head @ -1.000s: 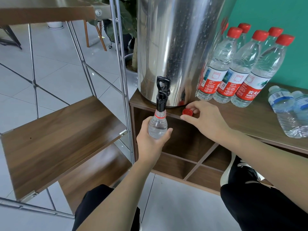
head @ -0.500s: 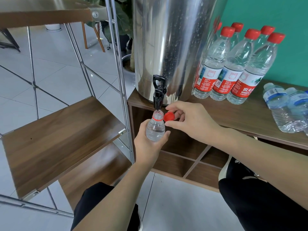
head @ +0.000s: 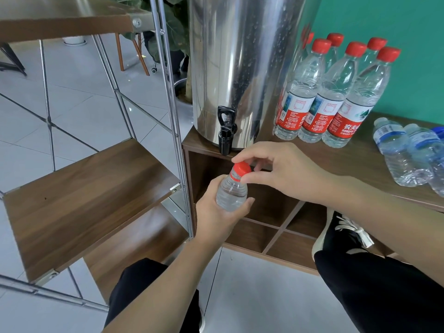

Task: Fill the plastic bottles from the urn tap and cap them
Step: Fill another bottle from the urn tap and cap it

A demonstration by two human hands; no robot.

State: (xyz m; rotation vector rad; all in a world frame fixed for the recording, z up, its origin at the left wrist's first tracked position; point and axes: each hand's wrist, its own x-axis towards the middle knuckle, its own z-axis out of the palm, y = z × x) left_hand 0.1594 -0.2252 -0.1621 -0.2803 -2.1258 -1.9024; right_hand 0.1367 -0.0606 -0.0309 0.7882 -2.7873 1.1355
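Red plastic, the cap (head: pixel 241 168) sits on the mouth of the bottle (head: pixel 231 191), which is held just below and in front of the black tap (head: pixel 225 133), clear of the spout. The bottle's long axis leans slightly, neck tipped up and to the right, toward the right hand (head: pixel 278 171); that hand comes in from the right and pinches the cap between thumb and fingertips, so it is the one placed to twist. The left hand (head: pixel 219 218) wraps the bottle's body from below, fingers curled round it, steadying it against the turn. Whether the cap is threaded or only resting cannot be told. Compared with half a second ago, the bottle has come down and away from the spout, where its open neck sat right under the tap, and the cap, then held beside the neck, is now on it. Behind, the steel urn (head: pixel 240 68) stands on the wooden counter (head: pixel 348 162), with capped bottles (head: pixel 336 92) upright beside it and others lying (head: pixel 408 155) farther right.
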